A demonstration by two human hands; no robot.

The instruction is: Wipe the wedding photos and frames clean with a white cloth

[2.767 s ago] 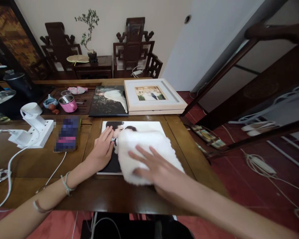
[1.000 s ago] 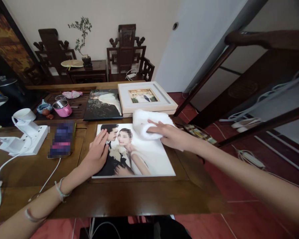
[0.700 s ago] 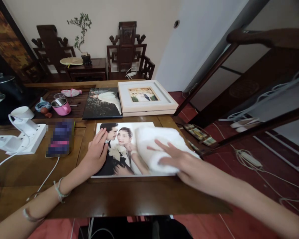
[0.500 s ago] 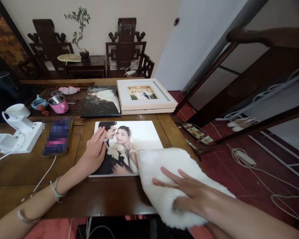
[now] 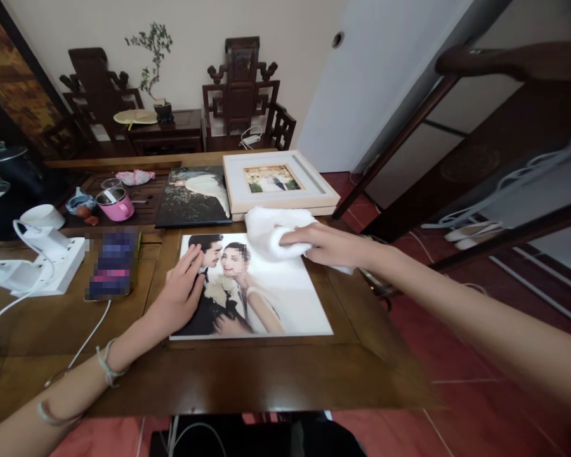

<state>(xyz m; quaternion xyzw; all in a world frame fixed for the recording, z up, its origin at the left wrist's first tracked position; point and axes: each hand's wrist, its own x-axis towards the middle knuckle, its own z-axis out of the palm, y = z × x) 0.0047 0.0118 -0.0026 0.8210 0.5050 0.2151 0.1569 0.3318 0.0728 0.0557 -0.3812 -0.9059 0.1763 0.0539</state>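
Observation:
A large wedding photo print (image 5: 285, 298) lies flat on the wooden table (image 5: 228, 374). My left hand (image 5: 178, 295) rests flat and open on the print's left edge, holding it down. At the print's far right corner my right hand (image 5: 326, 244) presses a fluffy white cloth (image 5: 266, 231), fingers curled over the cloth. The cloth touches the edge of the white framed picture (image 5: 278, 184) behind it.
A dark photo panel (image 5: 195, 197) lies left of the white frame. A phone (image 5: 111, 263), a white power strip (image 5: 42, 257) with cables, a pink cup (image 5: 117, 203) and a tea tray stand at the left. Dark wooden chairs (image 5: 242, 95) line the back wall; railing at the right.
My right hand swept the white cloth down over the print to the near table edge, then back up to its far right corner. The left hand stayed put.

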